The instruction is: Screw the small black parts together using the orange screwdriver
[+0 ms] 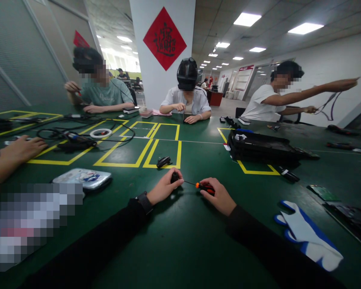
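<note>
Green bench [183, 249] below screwdriver [207, 189]. Glove [307, 233] right of screwdriver, nearer you. Your right hand [221, 196]: fingers curled round screwdriver handle. Your left hand [164, 188], left of screwdriver: fingers nearly closed, pinching small black part [175, 178] at tip end; actual contact hidden. Best keep shaft in line with part, brace it firmly, press lightly, left fingertips clear of tip.

Forearms [93, 241] angled inward, left hand [164, 188] and right hand [221, 196] face each other, fingers apparently curled.
</note>
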Available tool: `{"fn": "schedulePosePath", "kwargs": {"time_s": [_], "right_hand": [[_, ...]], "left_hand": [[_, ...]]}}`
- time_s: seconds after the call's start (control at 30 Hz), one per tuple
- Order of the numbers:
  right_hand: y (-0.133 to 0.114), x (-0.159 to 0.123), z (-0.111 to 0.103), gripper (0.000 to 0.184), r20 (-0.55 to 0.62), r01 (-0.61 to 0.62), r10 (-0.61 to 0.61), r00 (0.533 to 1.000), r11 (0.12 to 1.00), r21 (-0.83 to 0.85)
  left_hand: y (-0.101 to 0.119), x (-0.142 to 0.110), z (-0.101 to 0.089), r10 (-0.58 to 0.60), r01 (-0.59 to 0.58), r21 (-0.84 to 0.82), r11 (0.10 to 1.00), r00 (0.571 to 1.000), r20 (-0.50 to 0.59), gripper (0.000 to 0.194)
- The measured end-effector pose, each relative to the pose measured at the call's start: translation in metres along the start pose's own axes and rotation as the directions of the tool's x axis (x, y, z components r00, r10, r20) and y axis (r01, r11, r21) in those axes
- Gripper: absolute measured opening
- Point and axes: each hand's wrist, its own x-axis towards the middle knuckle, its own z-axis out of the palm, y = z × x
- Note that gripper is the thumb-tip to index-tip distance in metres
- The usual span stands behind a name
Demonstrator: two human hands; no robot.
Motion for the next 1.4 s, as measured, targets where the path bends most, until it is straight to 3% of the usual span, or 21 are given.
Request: {"fn": "schedulePosePath", "kwargs": {"time_s": [0.83, 1.1, 1.4], "right_hand": [[0.0029, 0.0017, 0.0021, 0.017, 0.011, 0.024, -0.024, 1.0, 0.997, -0.073], [0.0023, 0.0003, 0.0024, 0.019, 0.007, -0.038, 0.039, 0.999, 0.998, -0.053], [0.0035, 0.003, 0.0037, 0.018, -0.007, 0.037, -0.037, 0.999, 0.997, -0.073]], "left_hand": [[-0.0024, 0.001, 0.0002, 0.045, -0.045, 0.044, 0.998, 0.999, -0.009, 0.016], [-0.003, 0.0014, 0.0005, 0.041, -0.041, 0.025, 0.999, 0.999, -0.005, 0.017], [-0.0025, 0.0011, 0.0008, 0.031, -0.031, 0.003, 1.0, 1.0, -0.002, 0.017]]}}
